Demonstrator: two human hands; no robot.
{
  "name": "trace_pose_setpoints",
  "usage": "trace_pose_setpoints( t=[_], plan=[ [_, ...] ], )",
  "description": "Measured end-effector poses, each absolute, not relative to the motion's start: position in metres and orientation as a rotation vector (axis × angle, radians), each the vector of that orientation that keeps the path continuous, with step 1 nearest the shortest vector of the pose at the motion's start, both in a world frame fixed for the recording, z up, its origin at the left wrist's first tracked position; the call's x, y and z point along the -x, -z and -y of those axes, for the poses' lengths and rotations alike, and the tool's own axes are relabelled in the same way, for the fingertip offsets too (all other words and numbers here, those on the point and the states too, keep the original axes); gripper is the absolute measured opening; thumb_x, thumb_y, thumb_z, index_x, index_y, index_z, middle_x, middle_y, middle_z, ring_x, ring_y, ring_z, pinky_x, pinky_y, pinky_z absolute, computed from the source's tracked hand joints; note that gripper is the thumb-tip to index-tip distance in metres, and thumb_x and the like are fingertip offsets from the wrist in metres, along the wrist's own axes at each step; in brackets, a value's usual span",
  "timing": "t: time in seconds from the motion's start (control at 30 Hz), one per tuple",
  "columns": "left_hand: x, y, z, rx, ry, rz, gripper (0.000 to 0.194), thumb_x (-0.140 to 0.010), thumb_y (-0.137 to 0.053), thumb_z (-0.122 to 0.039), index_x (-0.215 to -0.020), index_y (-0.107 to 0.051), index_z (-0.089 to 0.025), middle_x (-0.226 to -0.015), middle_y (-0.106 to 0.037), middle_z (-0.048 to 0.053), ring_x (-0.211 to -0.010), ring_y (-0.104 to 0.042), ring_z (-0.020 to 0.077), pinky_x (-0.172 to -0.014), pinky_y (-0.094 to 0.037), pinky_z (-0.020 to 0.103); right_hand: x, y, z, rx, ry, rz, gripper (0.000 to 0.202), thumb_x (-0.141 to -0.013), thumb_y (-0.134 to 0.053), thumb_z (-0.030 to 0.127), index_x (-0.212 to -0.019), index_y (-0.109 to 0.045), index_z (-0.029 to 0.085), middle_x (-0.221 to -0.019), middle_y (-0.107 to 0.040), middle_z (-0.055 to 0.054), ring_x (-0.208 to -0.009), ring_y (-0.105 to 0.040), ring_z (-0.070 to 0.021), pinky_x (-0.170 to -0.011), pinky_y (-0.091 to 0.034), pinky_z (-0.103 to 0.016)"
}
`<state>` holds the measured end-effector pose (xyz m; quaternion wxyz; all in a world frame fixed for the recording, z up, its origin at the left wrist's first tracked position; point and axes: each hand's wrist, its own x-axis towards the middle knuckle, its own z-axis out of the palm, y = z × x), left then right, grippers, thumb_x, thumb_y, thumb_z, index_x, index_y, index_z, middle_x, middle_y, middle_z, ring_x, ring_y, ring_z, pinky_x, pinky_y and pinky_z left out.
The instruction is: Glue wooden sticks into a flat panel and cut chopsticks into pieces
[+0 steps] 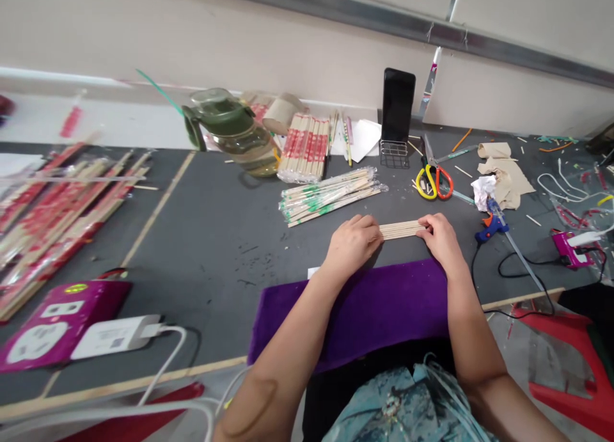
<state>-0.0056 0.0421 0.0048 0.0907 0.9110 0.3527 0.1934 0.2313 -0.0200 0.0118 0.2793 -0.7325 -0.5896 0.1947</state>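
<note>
Head view: dark grey counter (pixel 211 231), pale wall (pixel 311 52) behind. Clock centred on the held row, 12 = wall side.

Row of plain wooden sticks (pixel 401 230) at centre, flat, side by side, just past the far edge of the purple cloth (pixel 393 307) at 6. Left hand (pixel 354 244) has its grip closed on the row's left end; right hand (pixel 440 237) pinches the right end, thumb and fingers. Can't tell if the row touches the counter or sits just above it. Can't see any glue on it.

Around: green-printed wrapped chopsticks (pixel 330 196) at 10, red-printed chopstick pack (pixel 304 144) beyond them, scissors (pixel 434 168) at 1, phone (pixel 398 100) upright at 12, glue gun (pixel 492 228) at 3.

Risks, my read:
- Only the ends are held. Uneven squeeze or a twist could buckle the row or slide one stick out of line, worse if they're unbonded.
- Gun's nozzle end is right by crumpled white tissue (pixel 484 191). If hot (can't tell), scorching or sticking.
- Gun's black cord (pixel 474 269) runs near the right forearm. A wide elbow swing could snag it and drag the gun.
</note>
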Motion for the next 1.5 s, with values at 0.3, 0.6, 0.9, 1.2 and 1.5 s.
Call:
trace_pose_setpoints(
  t=[0.3,0.6,0.9,1.2,1.5],
  plan=[
    [0.006,-0.004,-0.045,-2.689,-0.562,-1.026,0.021,-0.098,-0.06,-0.029,-0.085,-0.074,-0.021,-0.099,-0.071,0.005,-0.087,-0.059,0.0217,-0.073,-0.045,0.034,-0.23,-0.011,0.017,1.959,-0.515,1.569,0.021,-0.08,-0.07,0.013,-0.099,-0.073,0.023,-0.098,-0.064,-0.004,-0.083,-0.065,-0.0188,-0.084,-0.05,-0.034],
    [0.005,-0.002,-0.049,-2.696,-0.5,-1.061,0.026,-0.099,-0.056,-0.032,-0.086,-0.076,-0.021,-0.101,-0.073,0.006,-0.089,-0.06,0.0234,-0.072,-0.045,0.035,-0.306,-0.024,0.093,2.141,0.008,1.156,0.037,-0.096,-0.049,0.048,-0.092,-0.071,0.018,-0.087,-0.074,-0.012,-0.078,-0.065,-0.0243,-0.074,-0.046,-0.033],
    [0.004,-0.005,-0.049,-2.693,-0.487,-1.046,0.029,-0.1,-0.053,-0.034,-0.084,-0.074,-0.021,-0.101,-0.072,0.006,-0.09,-0.061,0.0235,-0.076,-0.047,0.035,-0.343,-0.017,0.072,2.242,-0.278,0.637,0.043,-0.086,-0.059,0.06,-0.066,-0.065,0.022,-0.064,-0.072,-0.015,-0.087,-0.073,-0.0326,-0.073,-0.049,-0.033],
    [0.003,-0.006,-0.049,-2.693,-0.494,-1.036,0.03,-0.099,-0.052,-0.034,-0.083,-0.074,-0.02,-0.098,-0.072,0.007,-0.09,-0.061,0.0235,-0.076,-0.047,0.035,-0.344,-0.011,0.061,1.905,-0.387,0.304,0.019,-0.069,-0.069,0.039,-0.065,-0.059,0.023,-0.045,-0.054,0.004,-0.05,-0.062,-0.0192,-0.046,-0.05,-0.027],
    [0.002,-0.006,-0.048,-2.694,-0.52,-1.03,0.026,-0.098,-0.054,-0.031,-0.083,-0.073,-0.021,-0.097,-0.071,0.008,-0.089,-0.06,0.024,-0.074,-0.046,0.035,-0.337,-0.031,0.061,1.423,-0.474,0.281,0.032,-0.061,-0.069,0.031,-0.089,-0.059,0.02,-0.082,-0.074,0.002,-0.056,-0.062,-0.0085,-0.042,-0.047,-0.016]
  ],
)
